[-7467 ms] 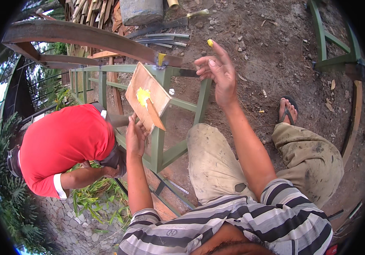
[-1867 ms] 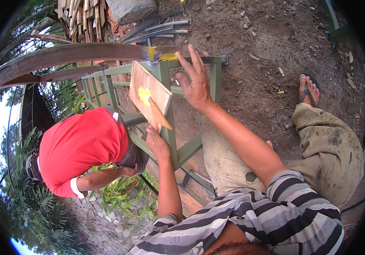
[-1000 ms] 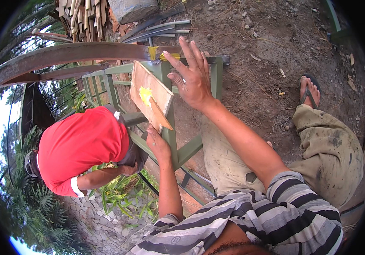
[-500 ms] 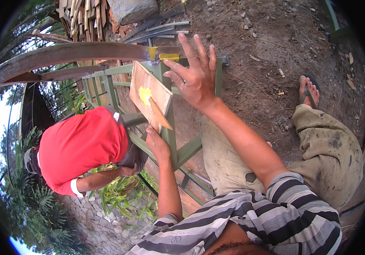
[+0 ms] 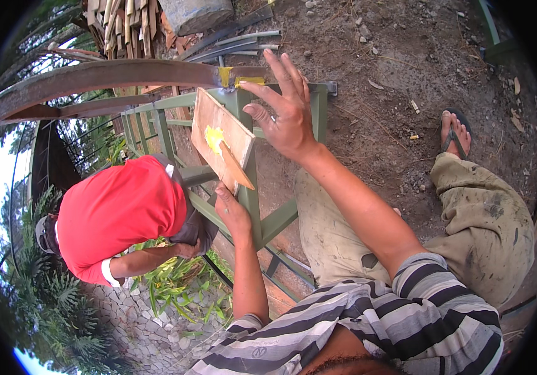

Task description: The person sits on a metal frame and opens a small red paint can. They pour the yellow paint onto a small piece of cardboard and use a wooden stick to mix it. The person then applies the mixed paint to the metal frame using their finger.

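My left hand (image 5: pixel 234 212) grips the lower end of a thin wooden board (image 5: pixel 204 112). A dab of yellow paste (image 5: pixel 213 135) sits on it, and a pointed wooden stick (image 5: pixel 237 166) lies across it, its upper end at the paste. My right hand (image 5: pixel 292 125) is open, fingers stretched out and holding nothing. Its index fingertip is at a yellow smear (image 5: pixel 251 81) on the joint between the brown curved beam (image 5: pixel 112 76) and a green metal frame (image 5: pixel 279 223). Whether the fingertip touches the smear, I cannot tell. A second yellow band (image 5: pixel 224 77) crosses the beam just left of it.
A person in a red shirt (image 5: pixel 124 219) bends over at the left, beyond the green railing. Stacked wood (image 5: pixel 124 28), a grey cylindrical block (image 5: pixel 196 14) and metal pipes (image 5: pixel 243 45) lie at the back. My sandaled foot (image 5: pixel 456 134) stands on bare soil at the right.
My right index finger has shifted slightly left along the yellow smear, and the other fingers have drawn closer together. The board in my left hand has barely moved.
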Action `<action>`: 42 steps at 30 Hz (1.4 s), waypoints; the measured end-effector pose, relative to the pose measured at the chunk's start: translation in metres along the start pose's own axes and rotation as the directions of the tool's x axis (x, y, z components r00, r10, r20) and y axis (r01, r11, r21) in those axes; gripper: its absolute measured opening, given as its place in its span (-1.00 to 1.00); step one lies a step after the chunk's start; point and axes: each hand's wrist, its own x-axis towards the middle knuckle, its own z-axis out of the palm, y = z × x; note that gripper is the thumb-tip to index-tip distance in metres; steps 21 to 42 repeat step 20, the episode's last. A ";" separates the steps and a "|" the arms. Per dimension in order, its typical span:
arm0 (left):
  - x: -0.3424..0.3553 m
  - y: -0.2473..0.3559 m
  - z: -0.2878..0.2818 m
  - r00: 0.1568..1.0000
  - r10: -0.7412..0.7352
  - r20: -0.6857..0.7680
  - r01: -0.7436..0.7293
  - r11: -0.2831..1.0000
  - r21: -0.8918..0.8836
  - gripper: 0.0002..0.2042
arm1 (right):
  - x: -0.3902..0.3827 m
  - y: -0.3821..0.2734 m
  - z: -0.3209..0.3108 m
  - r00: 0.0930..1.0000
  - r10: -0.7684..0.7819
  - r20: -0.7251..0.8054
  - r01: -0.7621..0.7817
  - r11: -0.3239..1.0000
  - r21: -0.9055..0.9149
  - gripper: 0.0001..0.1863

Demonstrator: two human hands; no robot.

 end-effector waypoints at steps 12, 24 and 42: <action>0.001 -0.003 0.000 1.000 -0.013 0.009 0.013 1.000 0.010 -0.23 | -0.001 0.001 0.003 1.000 0.015 0.014 -0.014 0.999 -0.037 -0.51; 0.001 0.001 -0.001 0.998 -0.061 0.018 0.061 0.998 -0.007 -0.25 | 0.001 -0.001 -0.002 0.998 0.013 0.061 -0.008 0.997 -0.076 -0.51; 0.001 0.001 -0.001 0.998 -0.061 0.018 0.061 0.998 -0.007 -0.25 | 0.001 -0.001 -0.002 0.998 0.013 0.061 -0.008 0.997 -0.076 -0.51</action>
